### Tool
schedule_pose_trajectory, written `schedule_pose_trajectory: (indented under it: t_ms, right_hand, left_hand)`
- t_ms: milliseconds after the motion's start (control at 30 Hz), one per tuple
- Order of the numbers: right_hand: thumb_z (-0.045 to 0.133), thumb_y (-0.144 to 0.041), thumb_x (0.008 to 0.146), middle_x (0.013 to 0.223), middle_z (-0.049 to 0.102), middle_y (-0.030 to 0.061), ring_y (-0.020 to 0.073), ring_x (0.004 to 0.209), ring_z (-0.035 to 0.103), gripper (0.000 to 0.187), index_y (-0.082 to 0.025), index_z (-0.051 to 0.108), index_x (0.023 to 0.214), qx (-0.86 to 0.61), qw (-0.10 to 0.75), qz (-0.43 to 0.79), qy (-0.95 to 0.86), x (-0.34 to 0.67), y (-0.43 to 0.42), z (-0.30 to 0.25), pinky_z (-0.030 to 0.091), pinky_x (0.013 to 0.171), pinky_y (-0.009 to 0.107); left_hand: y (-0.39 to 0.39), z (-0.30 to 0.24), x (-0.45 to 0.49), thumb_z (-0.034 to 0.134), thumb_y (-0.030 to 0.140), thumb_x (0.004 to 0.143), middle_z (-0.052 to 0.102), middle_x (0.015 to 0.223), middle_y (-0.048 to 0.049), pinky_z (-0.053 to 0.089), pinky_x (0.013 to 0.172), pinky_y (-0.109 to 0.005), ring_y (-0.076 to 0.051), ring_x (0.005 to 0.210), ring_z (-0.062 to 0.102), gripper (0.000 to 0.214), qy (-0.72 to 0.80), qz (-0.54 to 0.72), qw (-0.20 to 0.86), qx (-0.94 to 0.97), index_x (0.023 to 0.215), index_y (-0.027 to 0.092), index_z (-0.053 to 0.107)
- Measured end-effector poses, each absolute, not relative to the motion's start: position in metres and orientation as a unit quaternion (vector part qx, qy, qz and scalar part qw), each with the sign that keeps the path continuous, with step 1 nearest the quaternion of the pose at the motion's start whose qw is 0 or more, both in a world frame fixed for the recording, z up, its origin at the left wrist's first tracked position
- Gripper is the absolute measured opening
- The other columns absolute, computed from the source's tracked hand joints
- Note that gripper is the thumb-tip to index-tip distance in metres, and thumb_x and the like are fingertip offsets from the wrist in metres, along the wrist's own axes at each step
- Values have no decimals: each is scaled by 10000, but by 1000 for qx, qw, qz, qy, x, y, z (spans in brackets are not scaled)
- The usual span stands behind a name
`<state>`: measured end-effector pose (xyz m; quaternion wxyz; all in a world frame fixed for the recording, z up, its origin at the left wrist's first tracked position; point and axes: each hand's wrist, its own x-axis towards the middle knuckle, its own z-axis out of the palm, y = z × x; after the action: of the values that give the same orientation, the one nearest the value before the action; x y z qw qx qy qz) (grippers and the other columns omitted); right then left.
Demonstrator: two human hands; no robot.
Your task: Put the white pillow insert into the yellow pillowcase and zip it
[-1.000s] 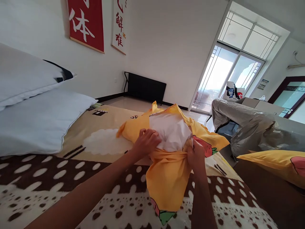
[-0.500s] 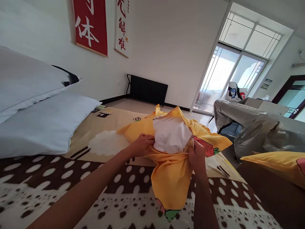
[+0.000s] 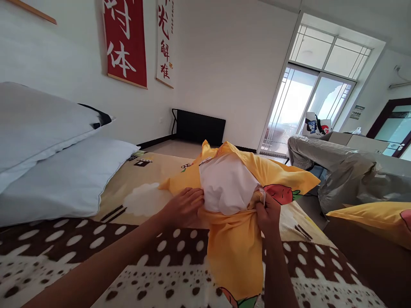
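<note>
A yellow pillowcase printed with carrots lies on the patterned blanket, its opening spread around a white pillow. The pillow is partly inside; the rest of it is covered by the yellow cloth. At the opening's left edge, the fingers of my left hand are closed on the cloth, with the tips hidden against the white pillow. My right hand pinches the right edge of the opening, where a zipper-like strip shows. A loose flap of the pillowcase hangs toward me between my forearms.
Two white pillows are stacked on the left of the blanket. Another yellow pillow rests at the right on a brown surface. Beyond stand plastic-wrapped furniture, a black folded panel and a glass door.
The pillowcase's front flap has stretched closer to me, and its opening shows a little more white pillow. My left hand has shifted slightly left with straighter fingers. The camera view has tilted slightly.
</note>
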<state>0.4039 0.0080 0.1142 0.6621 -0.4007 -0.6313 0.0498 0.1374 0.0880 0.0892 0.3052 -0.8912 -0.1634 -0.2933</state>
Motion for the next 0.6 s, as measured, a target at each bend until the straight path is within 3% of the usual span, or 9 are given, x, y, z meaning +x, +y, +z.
schedule_pose_trajectory:
  t_ms: [133, 300, 600]
  right_hand:
    - [375, -130, 650, 538, 446, -41, 107, 532, 397, 134, -196, 446, 557, -379, 653, 39, -655, 400, 1, 119, 317, 530, 230]
    - [374, -137, 654, 553, 343, -51, 109, 544, 340, 130, -217, 307, 575, -459, 624, -17, -632, 403, 5, 115, 278, 523, 236]
    - [338, -91, 701, 604, 357, -21, 142, 609, 376, 183, -229, 276, 597, -447, 546, -151, -692, 396, -2, 123, 297, 563, 256]
  left_hand:
    - [54, 111, 165, 412, 130, 825, 613, 1060, -119, 411, 918, -363, -236, 1059, 516, 274, -86, -318, 232, -915, 1053, 168, 559]
    - [46, 128, 210, 357, 132, 836, 625, 881, -66, 448, 787, -267, -182, 851, 574, 222, -156, -173, 4, -973, 867, 181, 571]
    - [73, 104, 251, 578, 251, 694, 682, 860, -46, 481, 652, -271, -204, 762, 635, 129, -203, -85, -37, -975, 797, 178, 602]
